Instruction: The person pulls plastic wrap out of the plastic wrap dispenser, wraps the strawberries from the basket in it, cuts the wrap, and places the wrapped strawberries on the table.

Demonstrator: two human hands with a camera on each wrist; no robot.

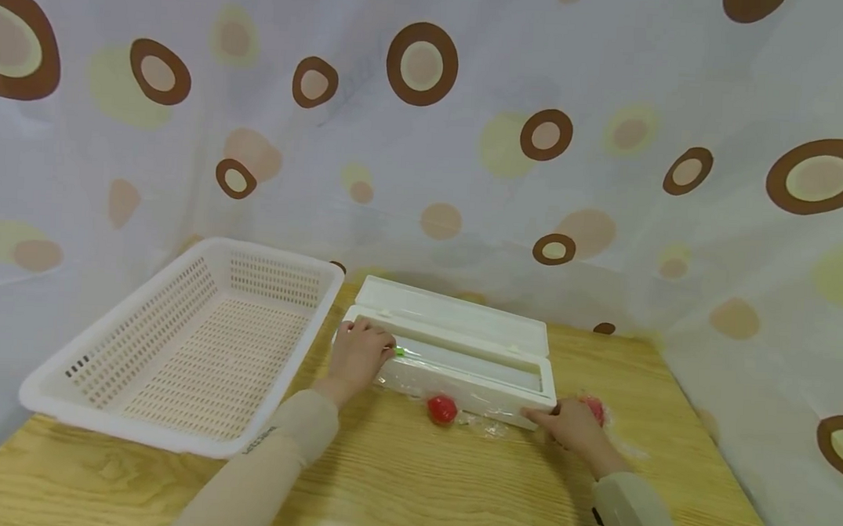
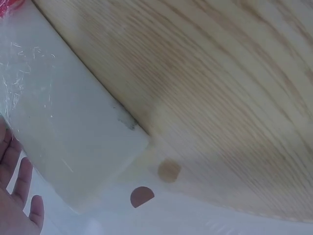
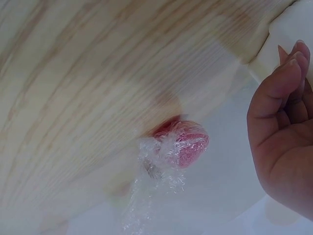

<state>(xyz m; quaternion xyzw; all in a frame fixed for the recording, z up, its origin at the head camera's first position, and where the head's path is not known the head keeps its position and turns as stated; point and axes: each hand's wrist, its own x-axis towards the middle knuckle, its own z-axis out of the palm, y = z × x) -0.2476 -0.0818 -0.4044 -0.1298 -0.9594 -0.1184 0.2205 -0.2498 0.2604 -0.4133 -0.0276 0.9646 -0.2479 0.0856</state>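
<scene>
A long white cling film box [image 1: 458, 390] lies on the table with its hinged lid [image 1: 455, 311] raised at the back. Clear film hangs down its front. At the box's left end, my left hand [image 1: 363, 351] bends over the front rim and pinches the small green slide cutter [image 1: 399, 351]; in the left wrist view only some loosely bent fingers [image 2: 22, 181] show, thumb hidden. My right hand [image 1: 575, 425] grips the box's front right corner, thumb along the front face. A red film-wrapped piece [image 1: 442, 409] touches the film before the box. Another wrapped red piece [image 3: 183, 144] lies beyond my right hand.
A large white slotted basket [image 1: 305, 344] stands left of the box, near my left forearm. A patterned plastic sheet [image 1: 440, 154] hangs behind and beside the wooden table [image 1: 398, 482].
</scene>
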